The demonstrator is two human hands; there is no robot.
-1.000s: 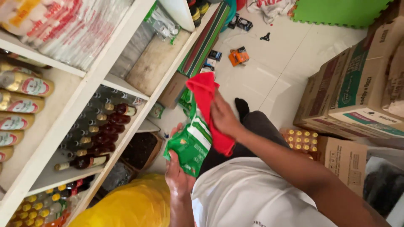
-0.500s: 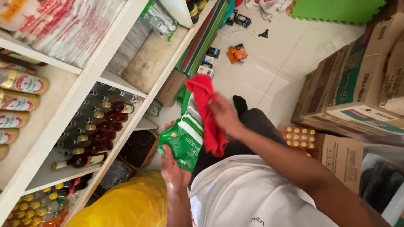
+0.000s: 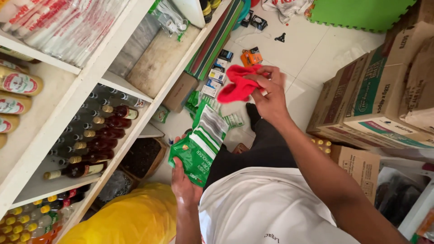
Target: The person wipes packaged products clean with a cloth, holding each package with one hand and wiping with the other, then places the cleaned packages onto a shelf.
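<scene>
My left hand [image 3: 183,184] grips the lower end of a green and white foil pouch [image 3: 201,143], which stands tilted in front of my chest. My right hand [image 3: 270,96] is raised above and to the right of the pouch and holds a bunched red cloth [image 3: 237,85]. The cloth hangs clear of the pouch, not touching it. I am in a white shirt and dark trousers, looking down at a white tiled floor.
White shelves [image 3: 118,81] on the left hold rows of dark bottles [image 3: 92,145], amber bottles [image 3: 18,86] and small yellow-capped bottles. A yellow plastic bag [image 3: 131,217] lies below. Stacked cardboard cartons [image 3: 375,97] stand on the right. Small boxes [image 3: 251,57] and a green foam mat [image 3: 357,13] lie on the floor.
My right hand has lifted the red cloth up and away from the pouch, which it was rubbing against before. The left hand still holds the pouch in about the same place.
</scene>
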